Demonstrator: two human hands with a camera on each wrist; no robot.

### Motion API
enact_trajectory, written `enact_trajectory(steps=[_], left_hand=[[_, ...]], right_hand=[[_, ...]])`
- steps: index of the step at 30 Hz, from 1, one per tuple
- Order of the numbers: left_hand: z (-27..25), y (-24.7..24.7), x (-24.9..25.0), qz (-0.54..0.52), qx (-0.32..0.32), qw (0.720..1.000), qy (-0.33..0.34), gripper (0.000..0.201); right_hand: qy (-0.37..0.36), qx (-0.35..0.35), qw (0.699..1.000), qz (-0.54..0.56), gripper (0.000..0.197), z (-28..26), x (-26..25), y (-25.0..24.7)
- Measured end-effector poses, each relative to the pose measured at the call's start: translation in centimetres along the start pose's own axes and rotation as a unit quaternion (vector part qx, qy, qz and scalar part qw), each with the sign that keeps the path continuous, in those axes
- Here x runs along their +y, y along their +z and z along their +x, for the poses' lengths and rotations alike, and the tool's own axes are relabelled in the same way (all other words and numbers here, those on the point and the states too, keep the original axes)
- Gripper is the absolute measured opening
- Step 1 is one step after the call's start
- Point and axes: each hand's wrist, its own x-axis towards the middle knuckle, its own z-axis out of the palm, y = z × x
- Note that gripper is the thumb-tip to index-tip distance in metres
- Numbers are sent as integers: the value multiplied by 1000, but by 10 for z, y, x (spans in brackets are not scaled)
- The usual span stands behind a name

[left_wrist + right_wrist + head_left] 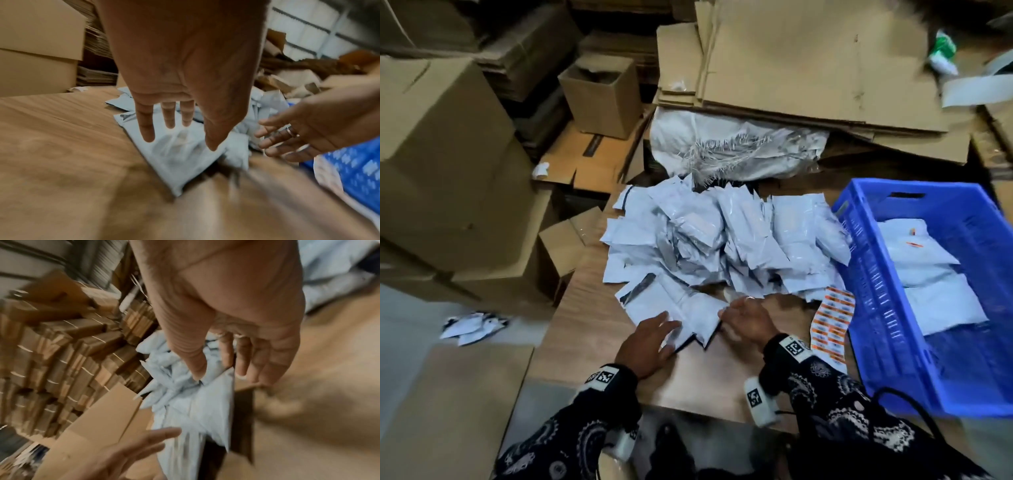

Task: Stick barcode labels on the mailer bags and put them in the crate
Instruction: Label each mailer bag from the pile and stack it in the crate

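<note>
A heap of white mailer bags [722,236] covers the middle of the wooden table [585,308]. The nearest bag [688,308] lies flat at the heap's front edge. My left hand [661,329] is spread over its near left corner with straight fingers [147,129]; contact is blurred. My right hand [736,308], a ring on one finger, reaches flat to the bag's right edge [205,410] and holds nothing. An orange and white label sheet [832,322] lies between that hand and the blue crate [876,274], which holds several labelled bags [928,270].
Cardboard boxes [448,154] are stacked on the left. Flattened cartons [808,68] lie at the back over a white woven sack [722,147]. A few bags [472,325] lie on the floor at the left. A cable [914,407] runs by the crate's near corner.
</note>
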Motion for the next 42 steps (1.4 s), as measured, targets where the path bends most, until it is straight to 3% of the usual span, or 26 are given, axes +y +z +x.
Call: enact_trajectory(steps=[3, 6, 8, 10, 14, 17, 20, 24, 25, 27, 28, 30, 32, 34, 37, 42], left_hand=[[1, 5, -13, 100, -39, 994, 27, 62], [-2, 4, -23, 127, -36, 990, 55, 52], [-5, 2, -33, 131, -31, 990, 47, 51], [-10, -1, -41, 128, -42, 991, 15, 58], [-20, -4, -51, 155, -48, 986, -36, 62], [-23, 1, -60, 131, -41, 988, -66, 63], [-23, 9, -61, 119, -34, 989, -80, 56], [-21, 22, -28, 120, 76, 989, -51, 45], [-20, 25, -19, 84, 108, 990, -31, 47], [-17, 29, 11, -98, 71, 992, -22, 56], [-14, 27, 29, -217, 17, 975, -49, 65], [-3, 30, 57, -423, -67, 889, -161, 73], [5, 35, 76, -541, -80, 796, -258, 70], [11, 42, 84, -590, -49, 750, -295, 63], [16, 49, 92, -610, -7, 735, -298, 45], [18, 55, 97, -600, 24, 733, -320, 31]], right_hand=[[36, -12, 999, 3, 27, 14, 22, 31], [79, -14, 990, 115, 36, 23, 33, 52], [92, -3, 984, 155, 32, 24, 32, 62], [106, 7, 978, 182, 44, 26, 33, 64], [122, 35, 966, 225, 19, 11, 29, 52], [106, 64, 966, 228, 9, -5, 35, 32], [83, 86, 967, 227, 13, -18, 53, 10], [33, 90, 976, 198, 28, -39, 75, -20], [16, 84, 978, 188, 29, -43, 78, -25], [-55, 79, 982, 161, 29, -55, 83, -34], [-111, 85, 982, 127, 27, -59, 86, -37], [-201, 96, 975, 23, 22, -65, 98, -41], [-229, 87, 968, -55, 33, -68, 110, -44], [-221, 54, 969, -99, 60, -68, 123, -46], [-210, 26, 968, -133, 69, -70, 135, -50], [-197, 36, 977, -72, 59, -71, 149, -61]])
